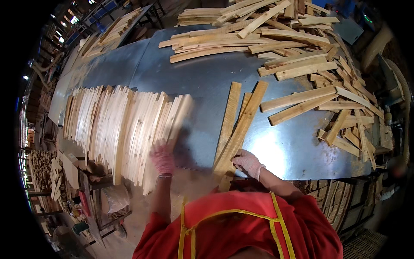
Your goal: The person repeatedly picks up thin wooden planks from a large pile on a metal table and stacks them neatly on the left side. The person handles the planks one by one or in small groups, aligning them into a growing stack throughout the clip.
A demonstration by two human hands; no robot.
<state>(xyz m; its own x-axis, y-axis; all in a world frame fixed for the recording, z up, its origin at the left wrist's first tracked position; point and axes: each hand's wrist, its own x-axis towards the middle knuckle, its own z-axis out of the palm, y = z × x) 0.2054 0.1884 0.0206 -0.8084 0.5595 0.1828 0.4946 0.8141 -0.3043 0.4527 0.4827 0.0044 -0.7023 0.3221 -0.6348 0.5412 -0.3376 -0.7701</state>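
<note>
A pale pink glove covers my right hand [249,163], which is closed on the near part of a wooden plank [246,121]. This plank leans across a couple of other rough planks that overhang the table's near edge. My left hand [162,160], also gloved in pink, is smeared by motion at the near right end of a long row of pale wooden strips [142,125]. It appears to touch the rightmost strips, which are blurred too. Whether its fingers are closed I cannot make out. The strips stand packed side by side, their ends uneven.
A large heap of loose planks [297,64] spreads over the far and right side of the metal table [172,73]. More boards lie on a surface [116,30] at the far left. Below left stand a metal frame [92,207] and stacked wood pieces [42,166].
</note>
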